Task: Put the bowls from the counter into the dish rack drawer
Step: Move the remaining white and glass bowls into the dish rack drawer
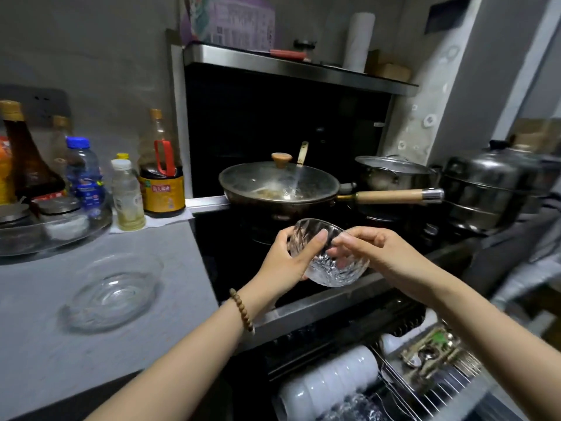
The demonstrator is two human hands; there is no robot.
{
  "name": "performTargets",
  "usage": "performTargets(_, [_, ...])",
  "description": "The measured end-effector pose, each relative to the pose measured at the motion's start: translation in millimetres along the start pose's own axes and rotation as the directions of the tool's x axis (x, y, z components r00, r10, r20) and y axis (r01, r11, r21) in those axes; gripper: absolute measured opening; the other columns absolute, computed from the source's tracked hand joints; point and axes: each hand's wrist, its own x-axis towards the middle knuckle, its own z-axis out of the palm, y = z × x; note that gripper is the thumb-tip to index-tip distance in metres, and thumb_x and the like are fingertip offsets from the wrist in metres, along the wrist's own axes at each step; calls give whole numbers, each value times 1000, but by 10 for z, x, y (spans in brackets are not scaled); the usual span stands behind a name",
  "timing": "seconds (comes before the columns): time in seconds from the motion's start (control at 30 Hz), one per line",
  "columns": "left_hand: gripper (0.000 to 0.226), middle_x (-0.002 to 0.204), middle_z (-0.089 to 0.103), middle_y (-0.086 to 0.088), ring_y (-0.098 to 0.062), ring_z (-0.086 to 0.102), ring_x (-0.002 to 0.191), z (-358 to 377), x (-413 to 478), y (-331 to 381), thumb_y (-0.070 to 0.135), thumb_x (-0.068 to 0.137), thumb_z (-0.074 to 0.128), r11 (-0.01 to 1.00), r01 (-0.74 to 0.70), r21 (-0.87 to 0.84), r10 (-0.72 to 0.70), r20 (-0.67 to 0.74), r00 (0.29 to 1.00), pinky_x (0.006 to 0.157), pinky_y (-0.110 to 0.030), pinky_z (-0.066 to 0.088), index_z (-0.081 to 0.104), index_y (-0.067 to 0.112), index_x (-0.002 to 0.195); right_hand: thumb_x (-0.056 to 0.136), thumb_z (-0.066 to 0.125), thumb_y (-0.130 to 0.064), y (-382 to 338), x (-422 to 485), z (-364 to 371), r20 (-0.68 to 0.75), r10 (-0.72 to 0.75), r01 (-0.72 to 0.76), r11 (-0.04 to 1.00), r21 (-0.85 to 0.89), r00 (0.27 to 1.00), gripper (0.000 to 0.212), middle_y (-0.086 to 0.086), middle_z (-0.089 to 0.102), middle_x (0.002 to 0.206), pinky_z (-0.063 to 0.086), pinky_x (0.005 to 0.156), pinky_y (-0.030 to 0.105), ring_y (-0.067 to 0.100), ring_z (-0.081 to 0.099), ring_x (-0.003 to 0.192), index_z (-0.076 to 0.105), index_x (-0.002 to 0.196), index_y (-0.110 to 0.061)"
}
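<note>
The counter (45, 344) spreads left of the left hand, with a second bowl (112, 293) on it, well apart. The open drawer (440, 387) lies below the right hand, white bowls (334, 378) stacked inside. Between both hands hangs a tilted glass bowl (331, 268): the left hand (285, 262) wraps its side and the right hand (382, 253) pinches its rim. Smooth glass could slip if one grip loosens, or strike the white bowls on lowering.

Left hand (285, 261) and right hand (384, 253) grip the bowl (334, 273).
</note>
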Motion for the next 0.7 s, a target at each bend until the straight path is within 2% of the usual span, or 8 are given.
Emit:
performTargets(0.07, [89,104,63,14,-1,65,94,261,38,-184,72,49,65,999,33,2,-33,31,999,83,-27,56,48,24,123,79,68,-38,140,-141,-260,57,99,-99,995,-3,993,30,10,75,99,55,72,21,17,73,85,74,101,-19])
performTargets(0.2, [78,97,66,13,2,67,85,724,68,-581,69,52,66,995,100,-9,-98,112,989,75,-22,57,52,26,116,77,73,-40,491,-377,-663,110,234,-233,972,-27,966,39,10,74,105,55,77,21,16,71,89,71,106,-16])
performTargets(0.3, [47,92,68,17,3,67,86,978,118,-904,67,61,63,990,142,16,-142,221,965,75,-20,56,58,43,102,76,72,-45,778,-522,-835,96,293,-288,956,-61,951,42,11,73,106,53,74,18,13,69,87,72,105,-15])
performTargets(0.37, [64,104,63,18,-1,64,97,1107,156,-1106,71,59,61,983,181,22,-181,239,954,86,-27,55,52,38,114,74,72,-47,961,-589,-917,76,333,-329,943,-54,940,41,8,74,105,52,71,16,11,69,86,73,103,-17])
performTargets(0.5, [57,107,56,21,20,57,88,1327,197,-1533,59,76,60,983,165,82,-182,292,939,71,-4,48,38,33,121,73,72,-42,1286,-679,-1088,62,412,-415,910,26,909,36,5,75,98,50,64,11,7,69,79,75,99,-17])
performTargets(0.57, [65,111,57,20,12,58,95,1408,206,-1715,62,76,59,972,208,111,-233,312,921,79,-12,51,37,29,128,74,73,-41,1448,-717,-1152,72,454,-458,888,41,888,34,3,75,94,50,63,12,6,68,77,75,98,-17])
performTargets(0.63, [84,121,58,10,-2,58,107,1479,199,-1892,68,68,57,955,270,126,-297,320,900,93,-33,52,35,25,136,72,72,-40,1636,-745,-1185,58,513,-516,855,54,856,37,4,74,93,50,62,12,7,67,75,75,99,-15])
performTargets(0.7, [89,127,57,5,-8,58,110,1530,180,-2080,70,66,55,936,316,156,-350,316,882,96,-40,51,34,23,139,70,72,-37,1847,-769,-1193,33,581,-582,810,71,813,37,4,75,93,50,60,12,7,67,73,75,100,-16])
